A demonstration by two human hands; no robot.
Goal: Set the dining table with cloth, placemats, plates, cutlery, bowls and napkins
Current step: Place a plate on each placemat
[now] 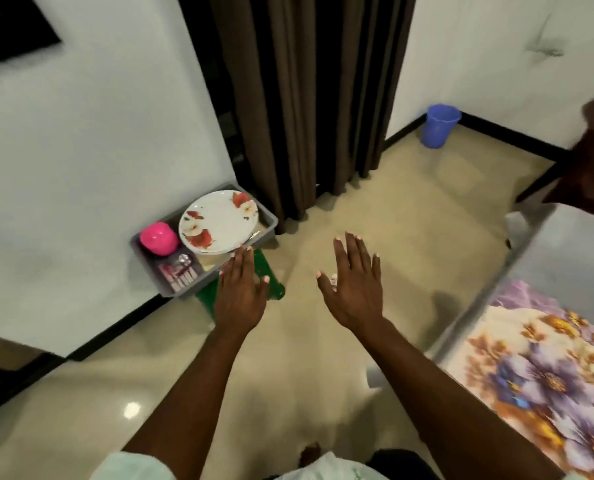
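A grey tray [266, 216] rests on a green stool [271, 284] by the left wall. It holds stacked white plates with red flowers [218, 221], a pink bowl [159, 238] and cutlery [179, 270]. My left hand [240, 294] reaches toward the tray's near edge with straight fingers and holds nothing. My right hand [354, 284] hovers over the floor to the right, fingers spread, empty. At the right edge lies the dining table with a purple and orange floral placemat [544, 368].
Brown curtains [306, 98] hang behind the tray. A blue bin [439, 125] stands in the far corner. A dark wooden chair [593, 161] is at the right edge. Beige floor tiles stretch between tray and table.
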